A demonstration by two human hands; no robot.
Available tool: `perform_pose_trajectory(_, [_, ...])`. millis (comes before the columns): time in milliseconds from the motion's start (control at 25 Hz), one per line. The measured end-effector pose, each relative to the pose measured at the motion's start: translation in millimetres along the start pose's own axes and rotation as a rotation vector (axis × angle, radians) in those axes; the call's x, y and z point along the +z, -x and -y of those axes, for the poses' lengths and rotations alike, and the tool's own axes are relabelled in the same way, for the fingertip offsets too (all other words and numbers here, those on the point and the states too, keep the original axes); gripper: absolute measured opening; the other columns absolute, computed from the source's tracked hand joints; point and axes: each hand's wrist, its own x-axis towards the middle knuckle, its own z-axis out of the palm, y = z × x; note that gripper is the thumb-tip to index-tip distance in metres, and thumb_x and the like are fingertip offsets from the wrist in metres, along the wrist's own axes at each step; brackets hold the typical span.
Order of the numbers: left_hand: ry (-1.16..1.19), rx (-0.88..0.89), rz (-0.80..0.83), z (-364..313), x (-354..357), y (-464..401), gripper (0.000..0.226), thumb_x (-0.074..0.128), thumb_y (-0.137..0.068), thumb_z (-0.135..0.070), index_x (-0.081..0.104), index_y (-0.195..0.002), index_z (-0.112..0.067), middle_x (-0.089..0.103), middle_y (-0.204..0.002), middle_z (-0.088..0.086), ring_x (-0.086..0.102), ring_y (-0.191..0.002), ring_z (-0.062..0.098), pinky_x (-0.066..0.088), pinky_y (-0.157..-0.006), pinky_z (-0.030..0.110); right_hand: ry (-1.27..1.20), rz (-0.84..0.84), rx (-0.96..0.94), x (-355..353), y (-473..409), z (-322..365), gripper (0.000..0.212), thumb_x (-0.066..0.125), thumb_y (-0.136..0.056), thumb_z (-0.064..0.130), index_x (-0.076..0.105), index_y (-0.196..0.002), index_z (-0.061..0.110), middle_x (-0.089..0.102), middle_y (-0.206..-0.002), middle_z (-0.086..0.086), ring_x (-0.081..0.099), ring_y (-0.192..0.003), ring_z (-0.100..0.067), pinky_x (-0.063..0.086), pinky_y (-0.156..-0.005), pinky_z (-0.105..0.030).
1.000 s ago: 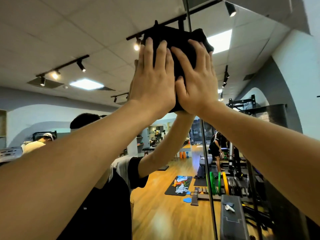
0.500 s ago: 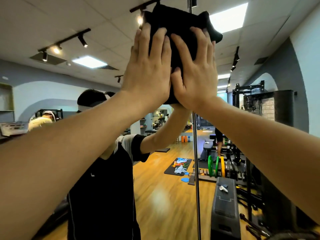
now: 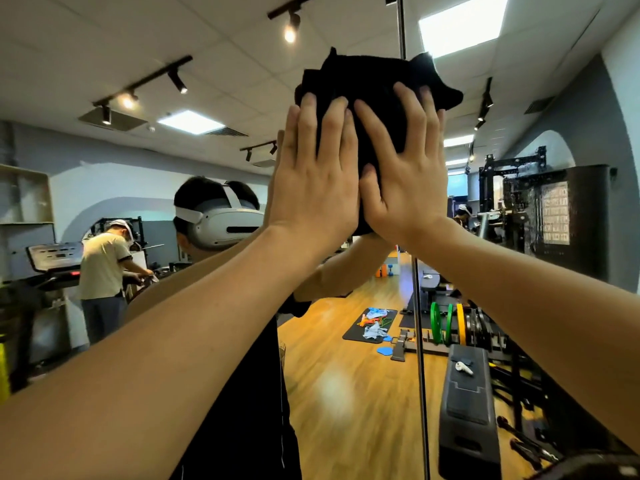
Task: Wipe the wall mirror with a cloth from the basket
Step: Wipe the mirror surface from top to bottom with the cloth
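Counts at the mirror

I had two hands, my left hand (image 3: 313, 181) and right hand (image 3: 407, 183), flat on one black cloth (image 3: 372, 84) against one mirror (image 3: 346, 393).

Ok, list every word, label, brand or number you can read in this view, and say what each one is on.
No text reads clearly.
Treadmill console reflected in the mirror: panel markings, too small and blurred to read.
Pale panel on the black rack: rows of marks, too small to read.
Black cloth under the left hand and right hand: no label visible.
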Motion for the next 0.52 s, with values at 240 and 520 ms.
perform_pose_trajectory(240, [0.005,0.032,-0.026,32.6,-6.3,12.2,0.061,0.030,-0.106,-0.037,0.031,-0.154,0.001,0.031,-0.159,0.018,0.023,-0.149,0.042,0.012,-0.125,0.054,0.011,-0.016,0.017,7.3,-0.8,33.7,0.066,0.040,-0.092,0.038,0.045,-0.155,0.021,0.030,-0.162,-0.024,0.019,-0.153,-0.049,0.017,-0.122,-0.065])
perform_pose_trajectory(520, [-0.036,0.036,-0.031,97.9,-26.5,30.5,0.060,0.032,-0.106,-0.036,0.030,-0.154,0.001,0.031,-0.158,0.019,0.024,-0.149,0.043,0.012,-0.125,0.054,0.006,0.000,0.009,17.0,-17.8,101.3,0.067,0.039,-0.092,0.040,0.043,-0.157,0.022,0.028,-0.164,-0.023,0.016,-0.153,-0.049,0.017,-0.122,-0.065])
